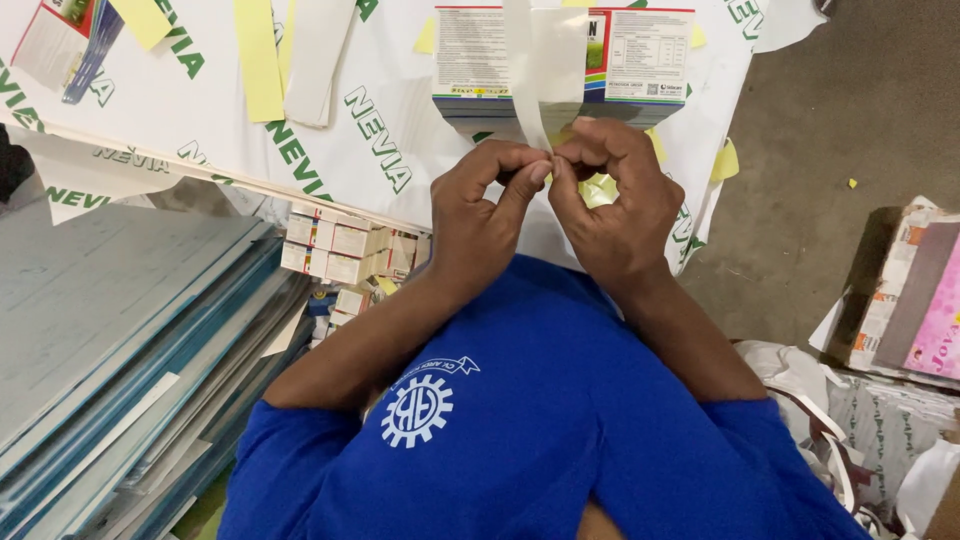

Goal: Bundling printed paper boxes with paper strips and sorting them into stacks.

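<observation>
I see two hands close together over a white sheet with green letters [380, 140]. The left hand [480, 215] and the right hand [615, 205] both pinch the low end of a long white strip [528, 90]. The fingers of each hand are curled in tight, and the fingertips meet right at the strip. The strip goes up from the hands and across a stack of flat printed cartons [640, 60].

That stack sits at the top, just past the hands. Its top carton is white with small print, a red edge and a bit of green.

Under the right hand I see a scrap of yellow paper [600, 190]. More yellow strips [258, 60] lie on the sheet at the top left, beside a pale white strip [315, 60].

On the left, near the left arm, there is a pile of small white and red boxes [340, 245]. Beside it lie big grey and blue boards [120, 340], stacked flat.

At the right edge I see a pink package [940, 320] on the brown floor [840, 150].
</observation>
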